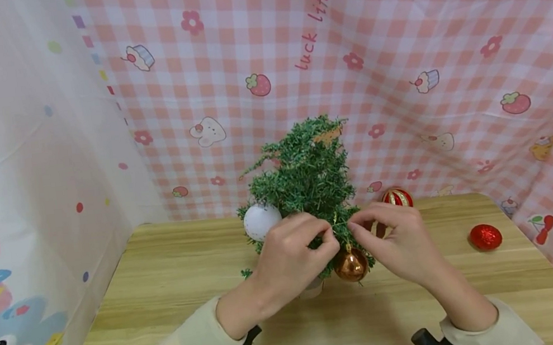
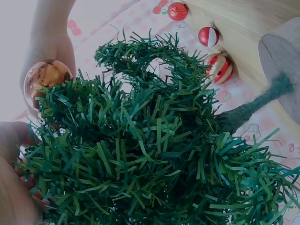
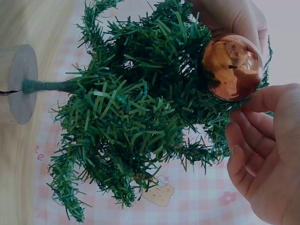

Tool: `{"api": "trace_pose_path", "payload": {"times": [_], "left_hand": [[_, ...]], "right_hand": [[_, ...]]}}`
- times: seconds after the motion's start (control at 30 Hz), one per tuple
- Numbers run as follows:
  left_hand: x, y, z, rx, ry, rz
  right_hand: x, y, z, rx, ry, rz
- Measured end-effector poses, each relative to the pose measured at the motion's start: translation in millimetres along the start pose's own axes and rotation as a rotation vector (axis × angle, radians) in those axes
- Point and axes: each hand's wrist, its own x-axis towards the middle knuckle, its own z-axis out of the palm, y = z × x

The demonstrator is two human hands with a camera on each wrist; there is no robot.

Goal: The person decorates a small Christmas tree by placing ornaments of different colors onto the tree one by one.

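A small artificial Christmas tree (image 1: 302,175) stands at the middle of the table, its wooden base (image 3: 23,89) plain in the right wrist view. At its front, a shiny copper ball ornament (image 1: 351,266) hangs low among the branches. My left hand (image 1: 291,261) pinches a thin string (image 1: 340,224) just above that ball, thumb against forefinger. From the other side, my right hand (image 1: 405,237) pinches the same string between thumb and forefinger. A white ball (image 1: 262,222) sits on the tree's left side. Branches cover part of the left hand in the left wrist view.
Behind the right hand lies a red and gold striped ball (image 1: 397,198). A glittery red ball (image 1: 485,236) rests farther right on the wooden table (image 1: 176,273). The left wrist view also has a red and white ball (image 2: 208,36). A pink checked curtain (image 1: 243,46) hangs behind.
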Motion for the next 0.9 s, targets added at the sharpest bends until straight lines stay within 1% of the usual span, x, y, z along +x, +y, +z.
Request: {"api": "trace_pose_path", "payload": {"times": [0.23,0.33,0.5,0.63,0.8,0.9], "left_hand": [[-0.2,2.9,0.0,0.053,-0.006,0.001],[-1.0,2.5,0.8,0.062,-0.009,0.003],[-3.3,1.9,2.0,0.071,-0.015,0.025],[-3.7,2.5,2.2,0.067,-0.018,0.034],[-3.5,2.8,2.3,0.075,-0.017,0.037],[-4.4,2.5,2.1,0.079,-0.022,0.037]], "right_hand": [[-0.7,2.3,-0.5,0.008,-0.028,0.007],[-1.2,2.5,-1.6,0.011,-0.059,0.038],[-1.9,0.7,-4.6,0.008,-0.125,0.109],[-2.6,-1.2,-7.7,0.023,-0.17,0.142],[-3.3,-2.9,-9.8,0.04,-0.194,0.179],[-3.4,-3.7,-9.7,0.049,-0.194,0.186]]}}
